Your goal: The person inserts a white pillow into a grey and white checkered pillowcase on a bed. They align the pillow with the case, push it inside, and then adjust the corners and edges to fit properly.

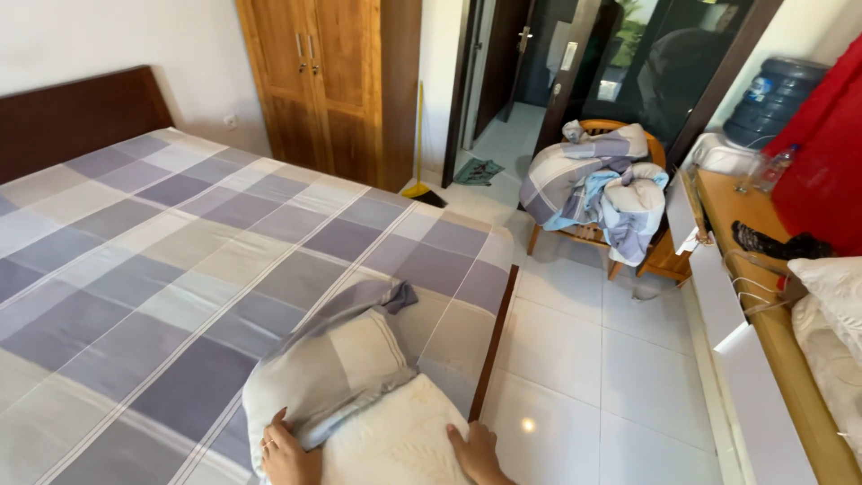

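A white pillow [395, 440] lies at the near corner of the bed, partly inside a checked grey and lilac pillowcase [337, 359]. My left hand [287, 454] rests on the pillowcase's open edge at the pillow's left side, a ring on one finger. My right hand [476, 452] presses flat against the pillow's right side near the bed edge. Both hands touch the pillow; whether the fingers grip it is partly hidden by the frame's bottom edge.
The bed [162, 260] carries a matching checked sheet with a dark headboard [81, 112]. A wooden chair [593, 193] piled with bedding stands on the white tiled floor [584, 359]. A wooden wardrobe [328, 85], a broom [419, 180], a side counter [772, 314] and a water bottle [772, 90] surround it.
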